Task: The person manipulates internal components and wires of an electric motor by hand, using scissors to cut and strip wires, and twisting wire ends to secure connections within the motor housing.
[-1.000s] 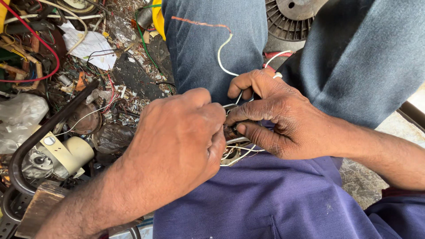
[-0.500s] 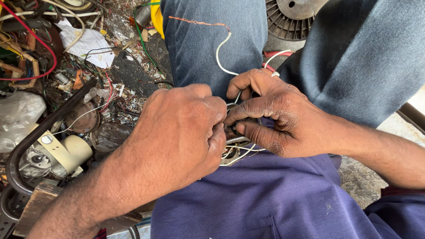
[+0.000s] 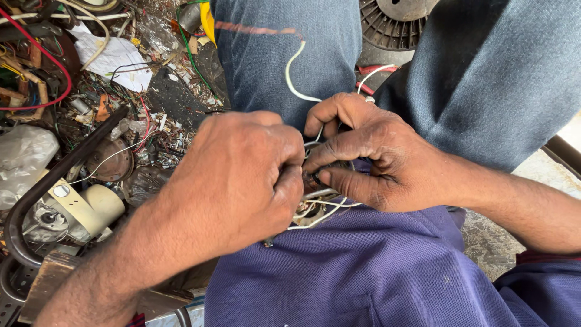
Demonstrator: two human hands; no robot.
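Observation:
My left hand (image 3: 242, 181) is clenched in my lap, its knuckles hiding whatever it grips. My right hand (image 3: 375, 157) meets it from the right, thumb and fingers pinched on a small dark part with a bundle of white wires (image 3: 321, 209) spilling out below. One white wire (image 3: 293, 72) curves up over my grey trouser leg (image 3: 284, 54), and a thin reddish wire (image 3: 254, 28) lies across it. The two hands touch at the fingertips, over my purple shirt (image 3: 363, 272).
Scrap litters the ground at left: a red wire (image 3: 57, 79), crumpled white paper (image 3: 118, 60), a cream-coloured part (image 3: 85, 209), a clear plastic bag (image 3: 24, 157), a dark curved metal bar (image 3: 54, 175). A dark finned metal disc (image 3: 393, 24) sits at the top.
Both hands have stayed pressed together on the wires, with only slight finger shifts. The view has drifted a little.

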